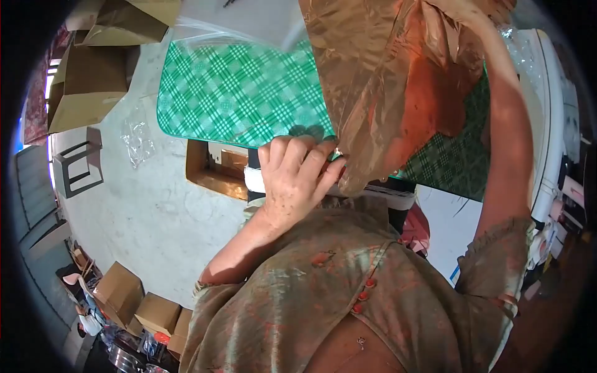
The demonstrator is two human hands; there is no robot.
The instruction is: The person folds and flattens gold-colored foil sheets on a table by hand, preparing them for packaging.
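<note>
Left hand (293,169) pinches brown film (367,93); cannot tell how open the right hand (444,26) is.

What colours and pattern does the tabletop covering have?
The table cover is green and white plaid, seen best in the head view.

I see green-and-white plaid on the tabletop (236,93), translucent brown in the bag (357,74), orange-mottled olive on the blouse (267,304), red on its buttons (362,295).
</note>
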